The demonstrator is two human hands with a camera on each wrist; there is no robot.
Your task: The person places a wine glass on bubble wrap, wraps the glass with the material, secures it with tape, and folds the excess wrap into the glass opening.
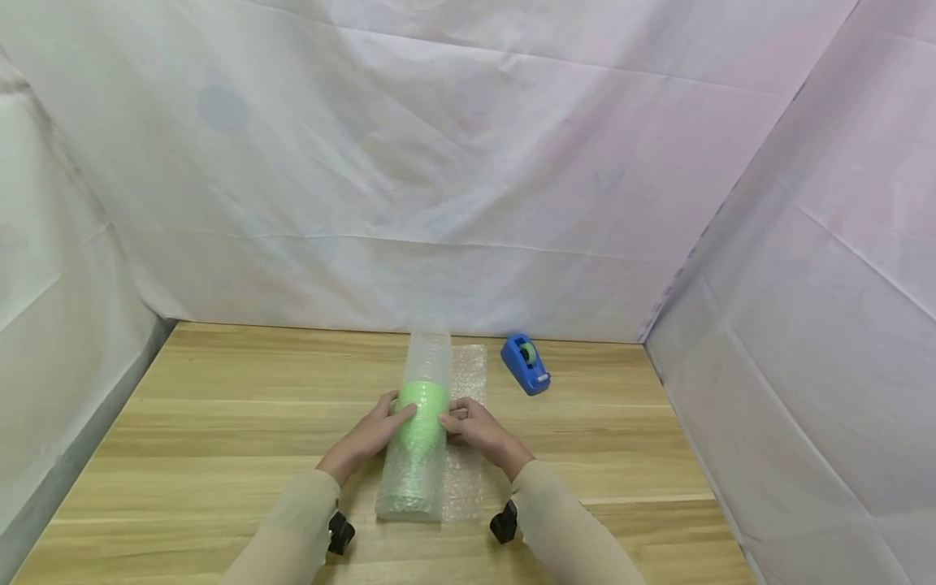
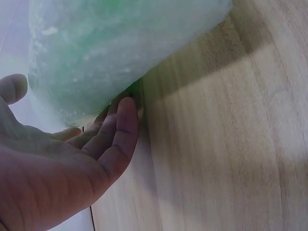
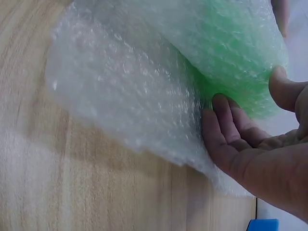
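A bright green object (image 1: 426,400) shows through the clear bubble wrap (image 1: 415,487) rolled round it, its exact kind blurred by the layers. The long roll lies lengthwise on the wooden table. From the left, my left hand (image 1: 371,431) holds the roll, thumb on top and fingers (image 2: 126,115) tucked at its lower edge. My right hand (image 1: 483,431) grips the opposite side, its thumb (image 3: 284,86) against the wrap over the green part. A flat flap of bubble wrap (image 3: 120,86) extends from under the roll on the right, with my right fingertips where it meets the roll.
A blue tape dispenser (image 1: 525,366) with a roll of tape stands at the back right of the wooden table (image 1: 256,406). White cloth (image 1: 439,162) hangs behind the table and along both sides.
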